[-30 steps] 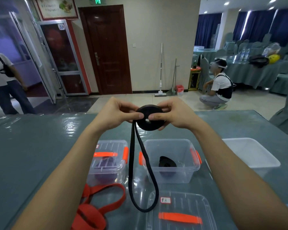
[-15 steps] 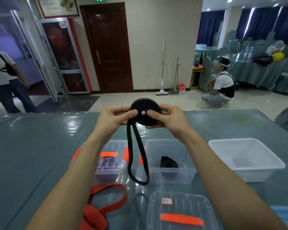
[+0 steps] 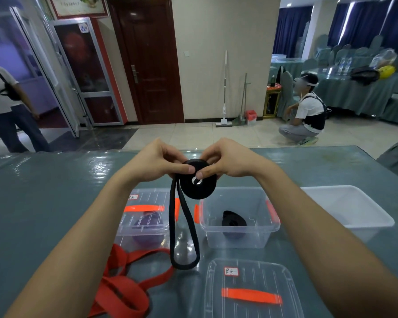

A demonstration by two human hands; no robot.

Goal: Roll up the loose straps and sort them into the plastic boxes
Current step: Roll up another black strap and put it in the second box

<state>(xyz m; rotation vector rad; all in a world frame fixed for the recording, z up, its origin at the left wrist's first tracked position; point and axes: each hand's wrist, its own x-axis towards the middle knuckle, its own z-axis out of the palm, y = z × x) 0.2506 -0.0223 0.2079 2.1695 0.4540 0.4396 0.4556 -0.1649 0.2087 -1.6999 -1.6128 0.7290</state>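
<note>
left hand (image 3: 156, 161) grip: pinches coiled black webbing strap (image 3: 198, 189) | right hand (image 3: 228, 160) grip: pinches same coil | loose loop (image 3: 184, 267) hangs over counter (image 3: 55, 203)

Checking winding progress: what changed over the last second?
The black strap roll sank slightly, and its hanging loop shortened as more wound on. The left hand and right hand still pinch the roll; nothing was released. The red strap and plastic boxes are unchanged.

beige wall (image 3: 223, 31) | dark wooden door (image 3: 147, 60) | pale tiled floor (image 3: 193, 136) | blue curtains (image 3: 359, 24) | mop (image 3: 225, 88) leaning on wall
</note>
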